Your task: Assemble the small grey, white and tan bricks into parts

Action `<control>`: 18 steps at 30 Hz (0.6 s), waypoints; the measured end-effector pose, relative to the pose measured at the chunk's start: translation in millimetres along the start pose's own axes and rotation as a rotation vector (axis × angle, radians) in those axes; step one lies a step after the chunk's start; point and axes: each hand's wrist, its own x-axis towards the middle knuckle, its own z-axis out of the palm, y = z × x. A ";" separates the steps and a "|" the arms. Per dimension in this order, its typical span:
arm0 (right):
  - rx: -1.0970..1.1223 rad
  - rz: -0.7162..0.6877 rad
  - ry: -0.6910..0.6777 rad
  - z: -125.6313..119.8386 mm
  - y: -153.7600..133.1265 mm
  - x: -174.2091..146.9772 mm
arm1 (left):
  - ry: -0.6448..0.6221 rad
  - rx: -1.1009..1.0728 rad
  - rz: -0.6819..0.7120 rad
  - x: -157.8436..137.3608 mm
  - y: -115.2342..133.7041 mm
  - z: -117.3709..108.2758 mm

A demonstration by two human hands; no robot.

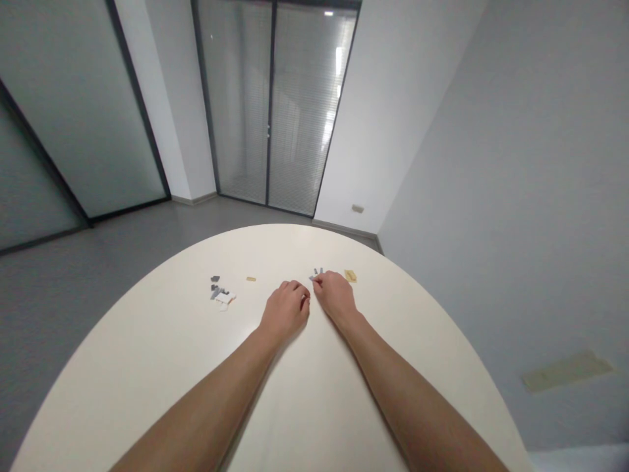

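Note:
My right hand (335, 295) rests on the round white table, thumb and index finger pinched at a small flat grey piece (311, 278). Just past its fingers lie a few more small grey pieces (316, 271). Immediately right of that hand is a flat yellow-tan piece (350, 276). My left hand (287, 305) sits close by on the left, fingers curled in toward the thumb; whatever may be between them is hidden or too small to name. The two hands are slightly apart.
On the table (147, 354), a loose cluster of dark grey and white scraps (223, 297) lies left of my hands. A dark piece (215, 278) lies behind it, and a small yellow strip (251, 279) between cluster and hands. Glass doors (272, 105) and walls stand beyond.

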 end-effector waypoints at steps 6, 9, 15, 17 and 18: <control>-0.074 -0.152 0.045 0.5 -4.5 7.2 | -0.009 0.025 -0.003 -0.2 1.6 -2.0; -0.076 -0.137 0.080 3.4 -6.8 9.5 | -0.011 0.024 -0.002 -0.1 2.1 -2.9; -0.008 -0.004 0.127 9.9 -10.1 14.8 | -0.003 0.006 -0.009 -0.1 2.2 -2.8; -0.005 0.021 0.116 10.2 -11.8 16.7 | -0.001 0.003 -0.009 -0.2 2.2 -2.9; -0.010 0.025 0.095 10.0 -12.8 17.8 | -0.002 0.003 -0.012 -0.2 2.3 -3.0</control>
